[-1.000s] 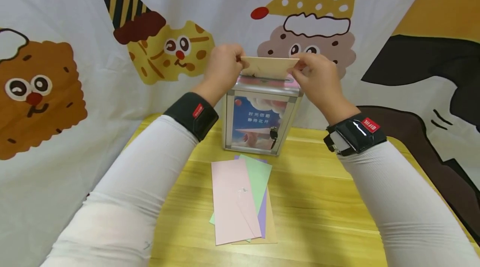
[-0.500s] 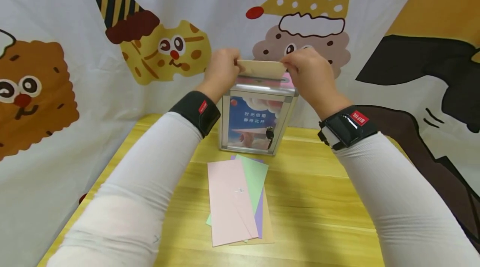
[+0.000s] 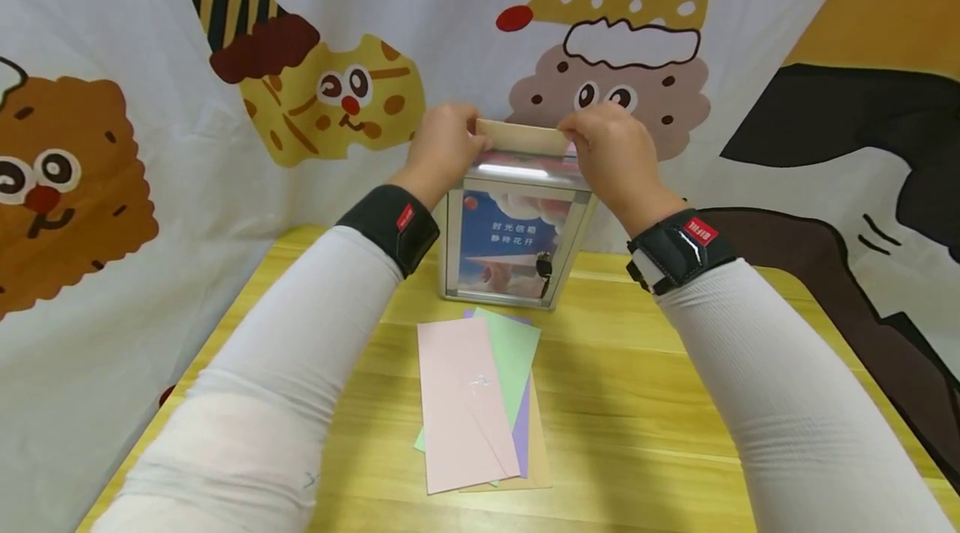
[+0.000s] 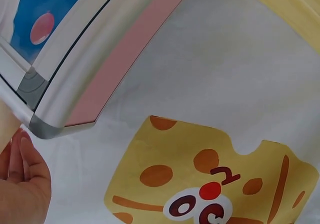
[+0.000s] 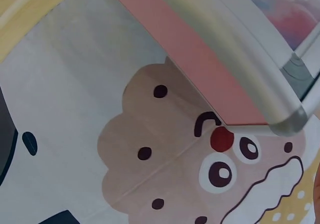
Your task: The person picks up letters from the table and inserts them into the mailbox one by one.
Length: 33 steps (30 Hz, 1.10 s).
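Observation:
In the head view, a cream envelope (image 3: pixel 521 137) stands on edge at the top of a silver-framed letter box (image 3: pixel 457 246). My left hand (image 3: pixel 441 146) grips its left end and my right hand (image 3: pixel 617 158) pinches its right end. The envelope's lower edge is hidden behind the box's front rim, at the pink top. A blue poster and a lock with a hanging key show on the box's front. The left wrist view catches part of my left hand (image 4: pixel 25 184) beside a box corner. Only a sliver of the right hand appears in the right wrist view.
On the yellow wood-grain table (image 3: pixel 637 400), before the box, lies a fanned pile: a pink envelope (image 3: pixel 461 408) on top, a green envelope (image 3: pixel 516 354), a purple envelope (image 3: pixel 522 433) and a tan envelope (image 3: pixel 538 458) beneath. A cartoon-printed white cloth (image 3: pixel 457 8) hangs behind.
My right hand has shifted left, nearer the left hand. Less of the cream envelope shows above the box than a second ago. The pile in front looks the same.

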Each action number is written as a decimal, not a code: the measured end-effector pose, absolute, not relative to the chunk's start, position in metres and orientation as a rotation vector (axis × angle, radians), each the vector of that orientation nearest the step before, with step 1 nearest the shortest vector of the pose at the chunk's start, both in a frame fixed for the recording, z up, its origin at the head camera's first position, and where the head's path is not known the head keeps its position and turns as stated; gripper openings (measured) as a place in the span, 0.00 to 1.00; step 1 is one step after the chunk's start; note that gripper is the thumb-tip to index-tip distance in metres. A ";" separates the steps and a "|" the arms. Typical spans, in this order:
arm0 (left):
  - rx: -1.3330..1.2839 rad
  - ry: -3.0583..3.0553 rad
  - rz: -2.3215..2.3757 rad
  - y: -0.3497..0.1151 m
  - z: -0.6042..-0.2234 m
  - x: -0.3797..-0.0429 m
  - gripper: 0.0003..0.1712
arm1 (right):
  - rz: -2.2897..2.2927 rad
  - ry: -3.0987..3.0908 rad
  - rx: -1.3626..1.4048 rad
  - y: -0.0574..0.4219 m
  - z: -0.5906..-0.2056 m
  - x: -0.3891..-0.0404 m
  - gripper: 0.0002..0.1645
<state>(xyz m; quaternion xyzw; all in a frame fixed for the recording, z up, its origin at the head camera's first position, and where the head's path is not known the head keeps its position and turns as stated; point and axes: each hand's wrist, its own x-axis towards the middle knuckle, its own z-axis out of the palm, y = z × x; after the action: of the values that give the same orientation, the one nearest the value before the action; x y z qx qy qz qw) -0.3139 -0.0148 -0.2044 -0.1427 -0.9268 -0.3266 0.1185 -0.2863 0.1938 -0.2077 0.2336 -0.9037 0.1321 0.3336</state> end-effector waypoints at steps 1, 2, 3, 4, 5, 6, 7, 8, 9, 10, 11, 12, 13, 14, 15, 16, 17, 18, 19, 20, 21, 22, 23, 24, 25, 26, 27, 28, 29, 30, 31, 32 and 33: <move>-0.422 -2.700 -0.967 -0.015 -0.204 -0.314 0.13 | 0.339 -2.362 0.608 0.194 -0.208 -0.287 0.10; -0.431 -2.686 -0.968 -0.014 -0.203 -0.313 0.14 | 0.332 -2.365 0.604 0.195 -0.209 -0.289 0.10; -0.441 -2.674 -0.969 -0.014 -0.202 -0.314 0.14 | 0.325 -2.369 0.601 0.196 -0.210 -0.290 0.10; -0.450 -2.667 -0.962 -0.014 -0.201 -0.314 0.14 | 0.319 -2.375 0.593 0.197 -0.211 -0.291 0.10; -0.464 -2.658 -0.949 -0.014 -0.200 -0.314 0.14 | 0.315 -2.383 0.583 0.198 -0.212 -0.293 0.09; -0.477 -2.656 -0.927 -0.013 -0.200 -0.314 0.13 | 0.311 -2.391 0.571 0.198 -0.213 -0.293 0.09; -0.489 -2.655 -0.899 -0.013 -0.199 -0.315 0.13 | 0.309 -2.398 0.561 0.199 -0.214 -0.294 0.09; -0.497 -2.659 -0.872 -0.012 -0.199 -0.315 0.12 | 0.312 -2.407 0.548 0.199 -0.215 -0.295 0.09; -0.501 -2.671 -0.854 -0.011 -0.199 -0.316 0.12 | 0.315 -2.416 0.535 0.200 -0.216 -0.295 0.10; -0.504 -2.682 -0.829 -0.011 -0.199 -0.316 0.12 | 0.319 -2.421 0.524 0.200 -0.217 -0.296 0.10; -0.506 -2.689 -0.812 -0.010 -0.199 -0.317 0.12 | 0.321 -2.425 0.516 0.200 -0.218 -0.296 0.10; -0.505 -2.697 -0.794 -0.010 -0.200 -0.317 0.12 | 0.326 -2.427 0.512 0.200 -0.219 -0.296 0.10; -0.503 -2.701 -0.783 -0.010 -0.201 -0.318 0.12 | 0.330 -2.429 0.508 0.200 -0.220 -0.297 0.10; -0.500 -2.707 -0.774 -0.009 -0.202 -0.318 0.12 | 0.333 -2.434 0.503 0.199 -0.221 -0.297 0.11; -0.496 -2.712 -0.767 -0.009 -0.203 -0.319 0.12 | 0.334 -2.435 0.501 0.199 -0.222 -0.298 0.11; -0.496 -2.714 -0.755 -0.009 -0.204 -0.320 0.12 | 0.338 -2.438 0.499 0.199 -0.223 -0.299 0.11; -0.494 -2.717 -0.747 -0.009 -0.205 -0.321 0.12 | 0.338 -2.442 0.499 0.198 -0.224 -0.299 0.11; -0.493 -2.721 -0.739 -0.009 -0.206 -0.322 0.12 | 0.338 -2.445 0.498 0.198 -0.225 -0.299 0.11; -0.491 -2.725 -0.735 -0.009 -0.208 -0.322 0.12 | 0.339 -2.448 0.496 0.197 -0.226 -0.300 0.12; -0.490 -2.729 -0.732 -0.009 -0.209 -0.323 0.12 | 0.339 -2.450 0.495 0.197 -0.226 -0.300 0.12; -0.489 -2.731 -0.732 -0.009 -0.210 -0.324 0.11 | 0.340 -2.452 0.497 0.196 -0.227 -0.300 0.13; -0.488 -2.736 -0.733 -0.009 -0.211 -0.325 0.11 | 0.337 -2.451 0.500 0.196 -0.227 -0.301 0.13; -0.485 -2.738 -0.738 -0.008 -0.212 -0.326 0.11 | 0.332 -2.450 0.504 0.196 -0.228 -0.301 0.13; -0.485 -2.738 -0.743 -0.008 -0.213 -0.327 0.11 | 0.328 -2.451 0.505 0.195 -0.228 -0.302 0.13; -0.486 -2.735 -0.744 -0.008 -0.214 -0.328 0.11 | 0.327 -2.455 0.507 0.195 -0.229 -0.303 0.13; -0.488 -2.733 -0.740 -0.008 -0.215 -0.329 0.11 | 0.322 -2.461 0.507 0.195 -0.229 -0.303 0.13; -0.487 -2.732 -0.734 -0.007 -0.216 -0.330 0.11 | 0.319 -2.470 0.506 0.194 -0.229 -0.304 0.12; -0.488 -2.734 -0.722 -0.007 -0.216 -0.331 0.11 | 0.313 -2.481 0.503 0.194 -0.229 -0.305 0.12; -0.490 -2.735 -0.702 -0.007 -0.217 -0.332 0.11 | 0.311 -2.495 0.497 0.194 -0.229 -0.305 0.12; -0.491 -2.741 -0.679 -0.007 -0.217 -0.332 0.12 | 0.309 -2.507 0.493 0.193 -0.229 -0.306 0.12; -0.492 -2.748 -0.652 -0.007 -0.218 -0.333 0.12 | 0.306 -2.518 0.490 0.193 -0.229 -0.307 0.12; -0.490 -2.756 -0.630 -0.006 -0.218 -0.333 0.13 | 0.302 -2.525 0.487 0.193 -0.229 -0.307 0.11; -0.490 -2.763 -0.607 -0.006 -0.218 -0.334 0.13 | 0.303 -2.531 0.486 0.193 -0.229 -0.308 0.11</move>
<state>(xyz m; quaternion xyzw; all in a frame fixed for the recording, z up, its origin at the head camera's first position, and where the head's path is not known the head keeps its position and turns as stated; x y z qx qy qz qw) -0.3338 -0.0058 -0.2176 -0.1692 -0.9536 -0.2094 0.1349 -0.3076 0.1927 -0.2294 0.1802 -0.9392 0.1125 0.2698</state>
